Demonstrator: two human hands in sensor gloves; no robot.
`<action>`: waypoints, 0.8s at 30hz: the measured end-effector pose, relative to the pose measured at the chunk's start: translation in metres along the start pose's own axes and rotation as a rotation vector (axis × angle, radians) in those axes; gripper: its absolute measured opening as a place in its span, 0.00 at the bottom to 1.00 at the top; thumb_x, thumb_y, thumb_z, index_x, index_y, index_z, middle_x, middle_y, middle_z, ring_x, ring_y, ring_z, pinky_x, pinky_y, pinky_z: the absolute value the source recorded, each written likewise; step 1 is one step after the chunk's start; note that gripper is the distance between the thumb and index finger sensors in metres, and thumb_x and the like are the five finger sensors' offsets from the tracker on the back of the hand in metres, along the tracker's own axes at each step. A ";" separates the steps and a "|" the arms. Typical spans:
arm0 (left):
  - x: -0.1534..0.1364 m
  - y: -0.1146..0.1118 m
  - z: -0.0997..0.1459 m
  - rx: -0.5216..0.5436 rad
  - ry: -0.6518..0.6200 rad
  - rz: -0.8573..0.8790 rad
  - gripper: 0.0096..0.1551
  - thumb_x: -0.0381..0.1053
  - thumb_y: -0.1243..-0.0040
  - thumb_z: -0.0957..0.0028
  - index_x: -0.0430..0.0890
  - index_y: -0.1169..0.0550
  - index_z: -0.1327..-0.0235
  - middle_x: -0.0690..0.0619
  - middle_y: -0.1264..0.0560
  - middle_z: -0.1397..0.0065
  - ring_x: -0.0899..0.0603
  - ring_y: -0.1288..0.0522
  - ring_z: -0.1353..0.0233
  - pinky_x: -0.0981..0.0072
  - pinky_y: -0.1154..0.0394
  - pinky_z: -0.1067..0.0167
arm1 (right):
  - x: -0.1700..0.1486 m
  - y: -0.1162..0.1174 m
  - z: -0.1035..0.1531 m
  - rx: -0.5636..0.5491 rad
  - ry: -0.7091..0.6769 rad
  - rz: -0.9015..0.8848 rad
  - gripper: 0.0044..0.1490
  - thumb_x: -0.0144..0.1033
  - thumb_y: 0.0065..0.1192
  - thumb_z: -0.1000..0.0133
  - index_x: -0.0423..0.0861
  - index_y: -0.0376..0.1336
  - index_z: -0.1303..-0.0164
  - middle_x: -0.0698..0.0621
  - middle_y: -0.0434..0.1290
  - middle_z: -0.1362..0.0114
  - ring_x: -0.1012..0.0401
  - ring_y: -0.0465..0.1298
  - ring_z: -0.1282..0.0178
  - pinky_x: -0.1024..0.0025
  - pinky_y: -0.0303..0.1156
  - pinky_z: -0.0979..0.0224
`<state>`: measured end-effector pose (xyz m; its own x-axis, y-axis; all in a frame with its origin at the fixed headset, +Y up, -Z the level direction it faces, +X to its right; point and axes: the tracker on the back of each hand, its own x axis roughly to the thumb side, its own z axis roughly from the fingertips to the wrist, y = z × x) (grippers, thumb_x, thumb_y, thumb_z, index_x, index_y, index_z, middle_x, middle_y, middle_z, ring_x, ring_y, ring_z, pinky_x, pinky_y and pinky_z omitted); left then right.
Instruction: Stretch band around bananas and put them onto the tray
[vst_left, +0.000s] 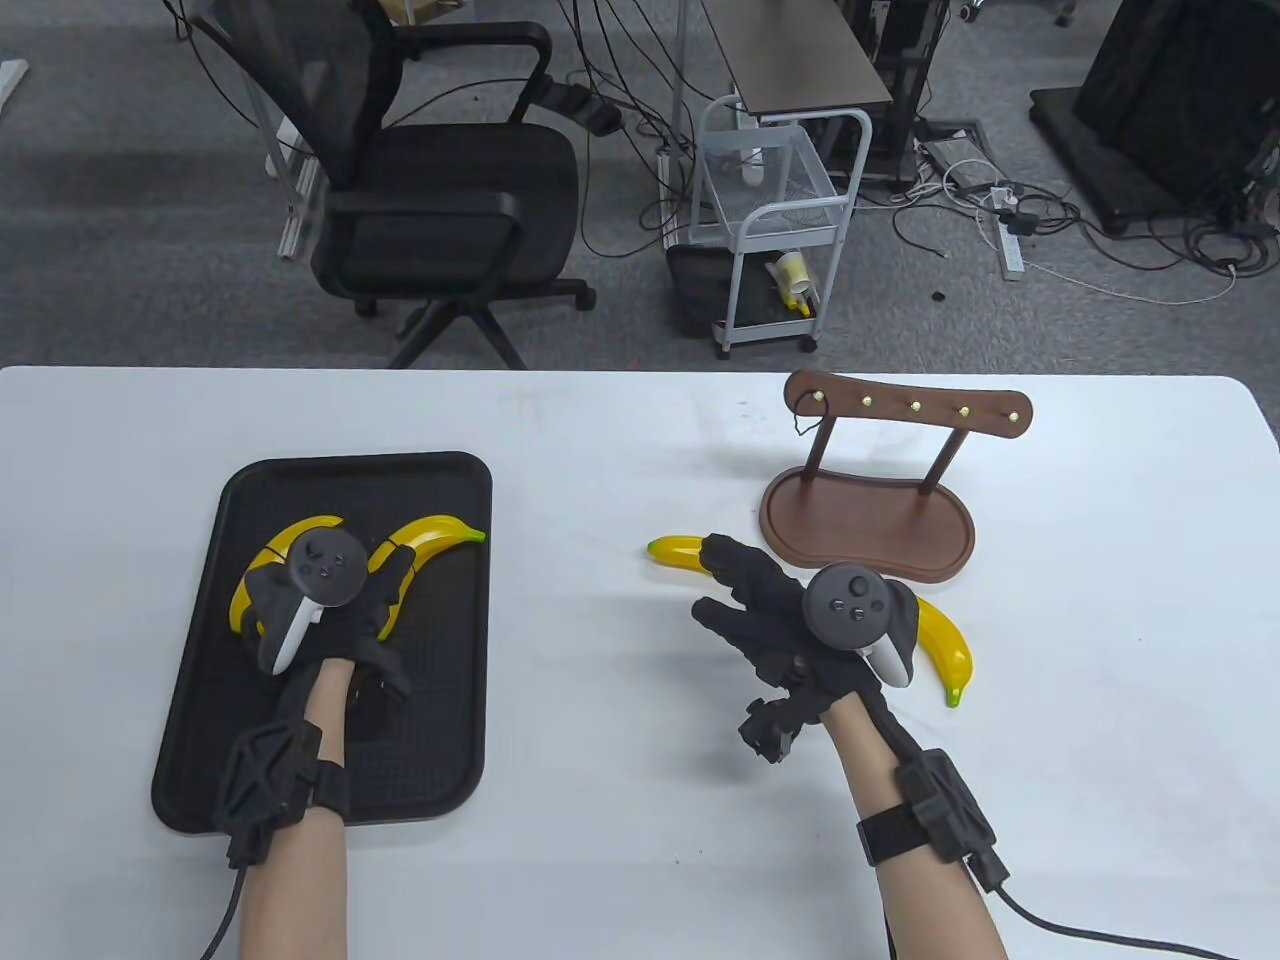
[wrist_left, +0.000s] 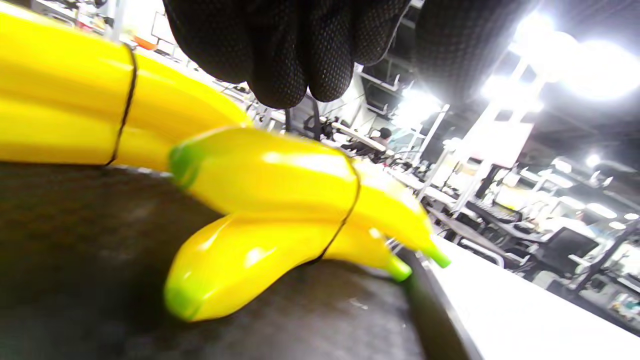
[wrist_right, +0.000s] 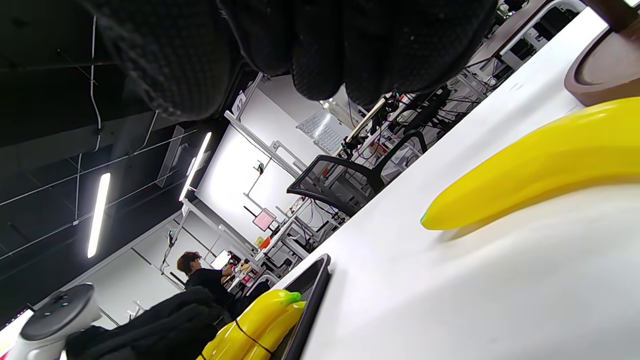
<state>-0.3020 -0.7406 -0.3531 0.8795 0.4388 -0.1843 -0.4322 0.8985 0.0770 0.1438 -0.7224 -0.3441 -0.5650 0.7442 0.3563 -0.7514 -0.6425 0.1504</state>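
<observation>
On the black tray (vst_left: 420, 740) lie two bundles of yellow bananas, one on the left (vst_left: 290, 535) and one on the right (vst_left: 440, 530). In the left wrist view a thin black band (wrist_left: 351, 210) wraps the near bundle (wrist_left: 270, 200). My left hand (vst_left: 385, 585) hovers over these bundles, its fingertips (wrist_left: 285, 75) just above them, holding nothing. My right hand (vst_left: 720, 580) is spread flat over loose banana on the table. One yellow end (vst_left: 675, 550) shows left of the hand, another part (vst_left: 945, 645) to its right. The hand hides the stretch between.
A brown wooden stand (vst_left: 865, 520) with small brass hooks is right behind my right hand. A thin dark band (vst_left: 800, 425) hangs from its left hook. Beyond the table's far edge are an office chair (vst_left: 440, 200) and a white cart (vst_left: 770, 220).
</observation>
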 end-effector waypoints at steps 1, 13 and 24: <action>0.005 0.004 0.002 0.006 -0.022 0.007 0.39 0.60 0.40 0.37 0.50 0.39 0.17 0.49 0.34 0.15 0.35 0.30 0.19 0.42 0.34 0.24 | -0.001 -0.001 0.000 -0.002 0.001 -0.002 0.44 0.46 0.65 0.41 0.42 0.53 0.18 0.39 0.63 0.19 0.40 0.67 0.24 0.46 0.69 0.29; 0.069 0.010 0.031 0.023 -0.273 0.084 0.36 0.59 0.41 0.36 0.51 0.38 0.18 0.50 0.34 0.15 0.37 0.30 0.19 0.43 0.34 0.23 | -0.011 -0.006 0.001 -0.049 0.031 -0.010 0.43 0.46 0.65 0.41 0.42 0.54 0.19 0.40 0.64 0.19 0.41 0.68 0.24 0.46 0.69 0.29; 0.099 -0.005 0.058 -0.034 -0.393 0.290 0.37 0.63 0.44 0.36 0.52 0.39 0.18 0.51 0.35 0.14 0.37 0.31 0.18 0.44 0.35 0.22 | -0.021 -0.009 0.002 -0.071 0.069 -0.036 0.43 0.46 0.65 0.41 0.42 0.54 0.19 0.40 0.64 0.20 0.41 0.68 0.24 0.46 0.70 0.30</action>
<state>-0.2011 -0.7013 -0.3150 0.7275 0.6483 0.2248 -0.6712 0.7403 0.0372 0.1628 -0.7325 -0.3507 -0.5572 0.7791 0.2873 -0.7926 -0.6022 0.0957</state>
